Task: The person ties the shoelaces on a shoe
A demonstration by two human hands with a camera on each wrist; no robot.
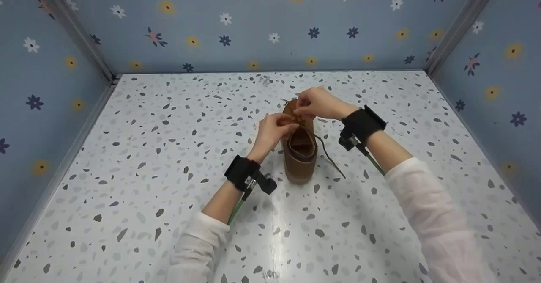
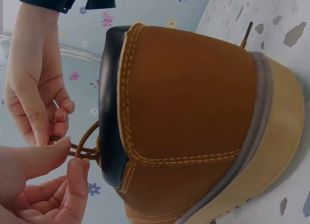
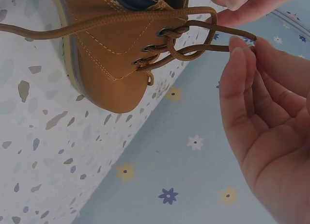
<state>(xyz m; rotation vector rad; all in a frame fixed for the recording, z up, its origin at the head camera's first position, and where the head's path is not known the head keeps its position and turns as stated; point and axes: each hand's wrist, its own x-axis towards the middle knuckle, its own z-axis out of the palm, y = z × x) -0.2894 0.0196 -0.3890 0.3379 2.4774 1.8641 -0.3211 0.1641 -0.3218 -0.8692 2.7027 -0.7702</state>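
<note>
A brown lace-up shoe (image 1: pixel 299 168) stands on the table, heel toward me and toe toward the far wall. My right hand (image 1: pixel 320 103) is over the front of the shoe, and its thumb and fingertips pinch a doubled piece of the brown shoelace (image 3: pixel 227 30). From the near left, my left hand (image 1: pixel 269 134) pinches the lace between thumb and index finger, close to the dark padded collar (image 2: pixel 110 107). The lace makes a loop between the two hands, beside the metal eyelets (image 3: pixel 163 32). One loose lace end (image 1: pixel 331 160) trails down the shoe's right side onto the table.
The speckled white tabletop (image 1: pixel 169 147) stretches around the shoe on all sides. Blue flowered panels (image 1: pixel 253 20) close off the back, left and right. Each wrist wears a black strap (image 1: pixel 363 124) with a small camera and a green cable.
</note>
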